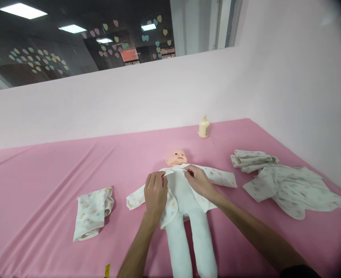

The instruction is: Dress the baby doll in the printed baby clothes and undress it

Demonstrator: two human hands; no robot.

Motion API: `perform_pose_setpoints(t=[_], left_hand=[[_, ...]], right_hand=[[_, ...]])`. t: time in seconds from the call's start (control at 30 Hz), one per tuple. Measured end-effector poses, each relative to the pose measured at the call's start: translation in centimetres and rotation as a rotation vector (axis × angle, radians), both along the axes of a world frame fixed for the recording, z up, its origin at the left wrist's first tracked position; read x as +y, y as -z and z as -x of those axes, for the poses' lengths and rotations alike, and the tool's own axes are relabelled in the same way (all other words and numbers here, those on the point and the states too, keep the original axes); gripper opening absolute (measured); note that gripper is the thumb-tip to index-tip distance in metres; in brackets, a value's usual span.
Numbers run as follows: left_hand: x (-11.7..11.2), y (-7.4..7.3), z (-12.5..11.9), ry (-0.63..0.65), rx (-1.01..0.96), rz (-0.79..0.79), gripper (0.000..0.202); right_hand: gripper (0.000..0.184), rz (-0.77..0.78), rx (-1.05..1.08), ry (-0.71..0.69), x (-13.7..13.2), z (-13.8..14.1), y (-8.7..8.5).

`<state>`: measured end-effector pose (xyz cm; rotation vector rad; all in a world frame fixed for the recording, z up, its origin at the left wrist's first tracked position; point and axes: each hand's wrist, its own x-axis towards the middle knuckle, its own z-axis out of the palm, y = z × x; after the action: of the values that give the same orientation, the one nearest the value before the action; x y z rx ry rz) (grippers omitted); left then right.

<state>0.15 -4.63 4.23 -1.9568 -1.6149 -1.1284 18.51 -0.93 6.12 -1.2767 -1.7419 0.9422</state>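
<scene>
A baby doll [184, 195] with a white cloth body lies on its back, its head away from me. It wears a white printed baby jacket [221, 177] whose front is spread apart over the chest. My left hand [156, 191] grips the jacket's left front edge near the collar. On the other side, my right hand [198, 179] pinches the right front edge close to the neck. Both sleeves stretch out sideways, and the doll's hands do not show. The fingertips of both hands are partly hidden by the cloth and knuckles.
A folded printed garment [91, 214] lies to the left. Crumpled printed baby clothes [292, 185] lie to the right. A cream pump bottle [204, 128] stands near the back wall. The pink sheet [43, 185] has creases, and a yellow tag [107, 270] shows at the front edge.
</scene>
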Motion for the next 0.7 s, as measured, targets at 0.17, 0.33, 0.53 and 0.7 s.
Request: perform_pose_setpoints(t=[0.17,0.33,0.53,0.7], left_hand=[[0.6,0.2,-1.2,0.063,-0.082,-0.017,0.010],[0.5,0.9,-3.0,0.079,-0.154,0.041,0.007],[0.6,2.0,-4.4,0.154,-0.072,-0.024,0.006],[0.4,2.2,-4.4,0.190,-0.088,-0.043,0.007]], right_hand=[[0.021,-0.054,0.042,0.049,-0.1,-0.1,-0.2],[0.025,0.021,0.093,-0.013,-0.4,-0.1,-0.6],[0.026,0.089,0.194,-0.067,-0.7,0.0,-0.5],[0.026,0.102,0.181,-0.087,-0.8,0.1,-0.5]])
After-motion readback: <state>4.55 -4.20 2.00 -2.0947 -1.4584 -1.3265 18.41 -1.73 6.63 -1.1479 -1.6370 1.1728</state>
